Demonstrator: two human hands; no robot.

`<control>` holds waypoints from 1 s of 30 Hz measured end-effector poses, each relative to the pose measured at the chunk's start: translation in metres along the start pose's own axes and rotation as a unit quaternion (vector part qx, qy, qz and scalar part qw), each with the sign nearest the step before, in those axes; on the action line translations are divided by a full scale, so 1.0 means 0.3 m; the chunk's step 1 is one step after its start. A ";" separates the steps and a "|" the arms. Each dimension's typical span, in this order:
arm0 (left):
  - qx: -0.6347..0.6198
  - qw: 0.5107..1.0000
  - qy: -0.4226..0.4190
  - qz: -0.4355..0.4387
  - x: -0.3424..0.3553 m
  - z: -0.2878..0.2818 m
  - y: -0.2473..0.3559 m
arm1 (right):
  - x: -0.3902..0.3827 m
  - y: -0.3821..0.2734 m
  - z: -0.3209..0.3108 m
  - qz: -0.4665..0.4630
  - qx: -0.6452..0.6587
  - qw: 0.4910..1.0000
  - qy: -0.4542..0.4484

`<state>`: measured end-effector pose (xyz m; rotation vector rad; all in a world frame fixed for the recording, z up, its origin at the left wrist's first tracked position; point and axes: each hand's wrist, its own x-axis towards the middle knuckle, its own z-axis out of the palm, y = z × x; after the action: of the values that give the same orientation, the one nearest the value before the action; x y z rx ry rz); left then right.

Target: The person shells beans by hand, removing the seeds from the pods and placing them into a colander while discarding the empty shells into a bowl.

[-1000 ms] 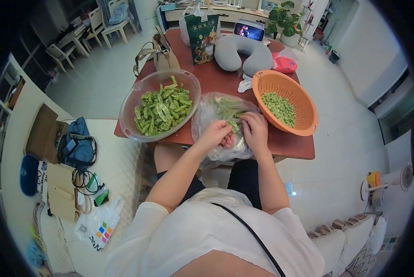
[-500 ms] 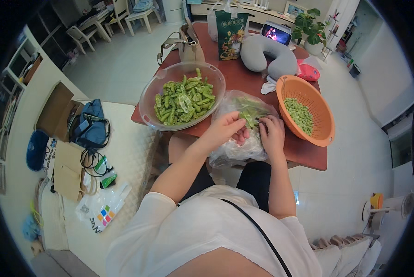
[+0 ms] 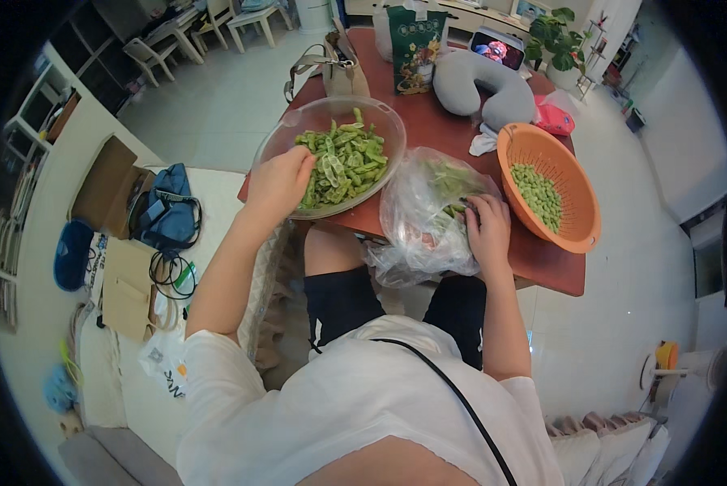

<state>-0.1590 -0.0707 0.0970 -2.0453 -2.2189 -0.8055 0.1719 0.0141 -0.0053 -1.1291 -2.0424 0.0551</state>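
Resting curled over empty pods (image 3: 343, 162) in a glass bowl (image 3: 278, 142), the left hand (image 3: 278, 182); right hand (image 3: 485, 231) pinches the soft, slippery bag (image 3: 424, 219), probably light.

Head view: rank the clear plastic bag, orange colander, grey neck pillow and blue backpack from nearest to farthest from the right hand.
From the right hand:
1. Clear plastic bag, under the hand.
2. Orange colander, just to its right.
3. Grey neck pillow, farther back on the table.
4. Blue backpack, on the floor far left.
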 end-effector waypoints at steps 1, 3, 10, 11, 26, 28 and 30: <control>-0.001 1.000 -0.004 0.004 -0.007 0.002 0.013 | -0.001 0.000 0.001 -0.003 -0.009 1.000 -0.001; -0.022 0.998 0.035 0.043 -0.039 0.003 0.044 | 0.005 -0.019 -0.002 -0.010 -0.025 1.000 -0.010; -0.167 0.950 -0.117 0.237 -0.108 0.256 0.333 | 0.117 -0.064 0.023 -0.074 0.014 0.996 -0.056; -0.134 0.941 -0.072 0.301 -0.096 0.304 0.353 | 0.140 -0.070 0.037 -0.084 0.040 0.995 -0.041; -0.085 0.982 -0.005 0.171 -0.079 0.473 0.334 | 0.212 -0.051 0.206 -0.090 -0.125 0.988 -0.032; -0.092 0.981 0.001 0.169 -0.076 0.468 0.326 | 0.207 -0.051 0.201 -0.074 -0.119 0.989 -0.046; -0.092 0.979 0.013 0.182 -0.070 0.464 0.322 | 0.195 -0.049 0.170 -0.074 -0.097 0.992 -0.042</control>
<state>-0.0204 -0.0366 0.0031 -2.4045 -1.7300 -1.0184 0.1111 0.0642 0.0010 -1.1034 -2.2385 -0.1772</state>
